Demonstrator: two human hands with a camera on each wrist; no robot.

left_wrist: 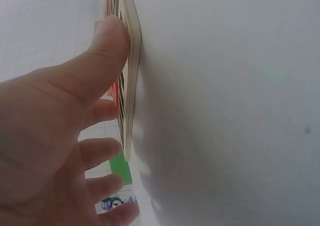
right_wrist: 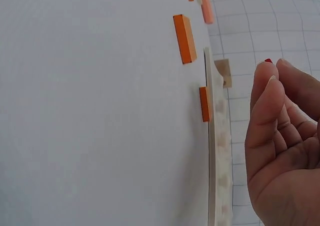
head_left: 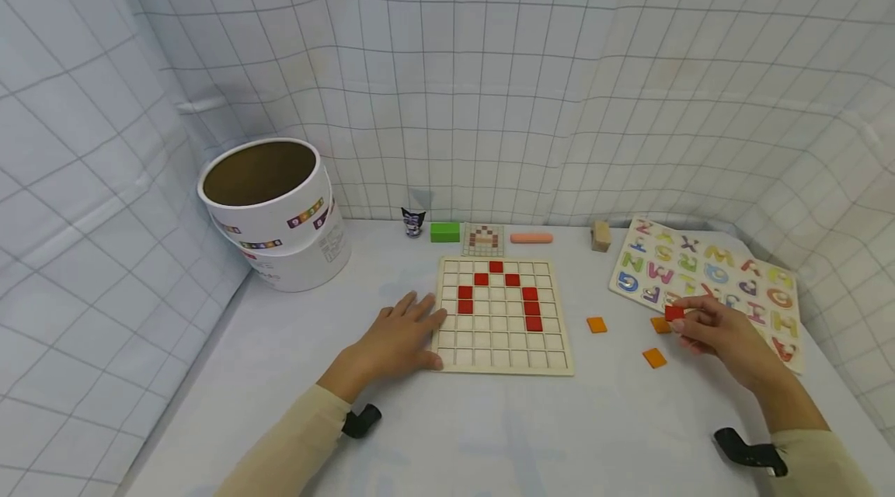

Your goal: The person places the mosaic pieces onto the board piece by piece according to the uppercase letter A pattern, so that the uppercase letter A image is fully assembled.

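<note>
Our right hand (head_left: 720,334) pinches 1 red tile (head_left: 674,313) near the orange tiles (head_left: 654,358); our left hand (head_left: 402,335), fingers spread, touches the grid (head_left: 498,342). We're likely mid-pattern; next calls for carrying the red tile across.

On the alphabet board (head_left: 675,258), capital letters (head_left: 688,265) are borne, among which X, S, N, O and H can be read. The strips (head_left: 305,213) on the white bucket (head_left: 297,272) are too small to be read.
</note>
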